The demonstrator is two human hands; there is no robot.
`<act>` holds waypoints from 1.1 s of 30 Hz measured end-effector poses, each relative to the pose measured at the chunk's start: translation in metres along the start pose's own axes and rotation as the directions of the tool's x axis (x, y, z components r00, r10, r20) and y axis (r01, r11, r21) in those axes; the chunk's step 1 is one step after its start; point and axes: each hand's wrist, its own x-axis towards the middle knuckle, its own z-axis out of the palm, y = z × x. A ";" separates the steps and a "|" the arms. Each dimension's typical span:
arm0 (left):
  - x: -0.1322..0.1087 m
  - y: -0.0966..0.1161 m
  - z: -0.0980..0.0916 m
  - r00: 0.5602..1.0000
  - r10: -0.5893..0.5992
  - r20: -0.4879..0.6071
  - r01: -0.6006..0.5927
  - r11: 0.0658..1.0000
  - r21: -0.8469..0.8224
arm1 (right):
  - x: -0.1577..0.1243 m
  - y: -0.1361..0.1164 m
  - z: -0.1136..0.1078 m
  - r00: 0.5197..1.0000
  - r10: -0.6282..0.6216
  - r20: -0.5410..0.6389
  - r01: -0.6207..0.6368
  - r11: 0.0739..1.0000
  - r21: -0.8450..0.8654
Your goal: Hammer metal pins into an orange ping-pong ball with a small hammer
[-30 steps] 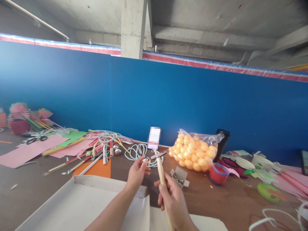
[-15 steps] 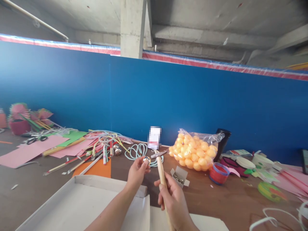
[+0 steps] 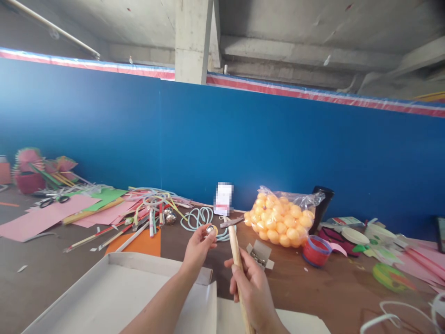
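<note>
My left hand (image 3: 198,247) pinches a shiny silver ball (image 3: 210,230) between thumb and fingers, in front of a coil of pale blue cord (image 3: 197,218). To its right, my right hand (image 3: 247,278) is wrapped around the wooden handle of a hammer (image 3: 235,250). The hammer's metal head points away from me, above the table and left of a clear bag of orange balls (image 3: 280,220). Beside my right hand stands a small open box (image 3: 260,254) with small metal pieces inside. More silver balls (image 3: 170,216) lie left of the cord.
A white open box (image 3: 114,290) lies under my left forearm. Colored paper (image 3: 52,215), scissors (image 3: 54,201) and sticks fill the left side. A red tape roll (image 3: 316,250), a green roll (image 3: 391,277) and white cord (image 3: 392,315) are at right. A blue partition (image 3: 208,139) stands behind.
The silver ball has turned or shifted slightly in my left fingers. My right hand and the hammer have moved a little to the right.
</note>
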 end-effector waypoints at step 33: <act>0.005 -0.006 -0.004 1.000 0.023 -0.019 -0.020 0.990 0.140 | -0.001 0.007 0.003 1.000 0.009 0.003 -0.009 1.000 -0.009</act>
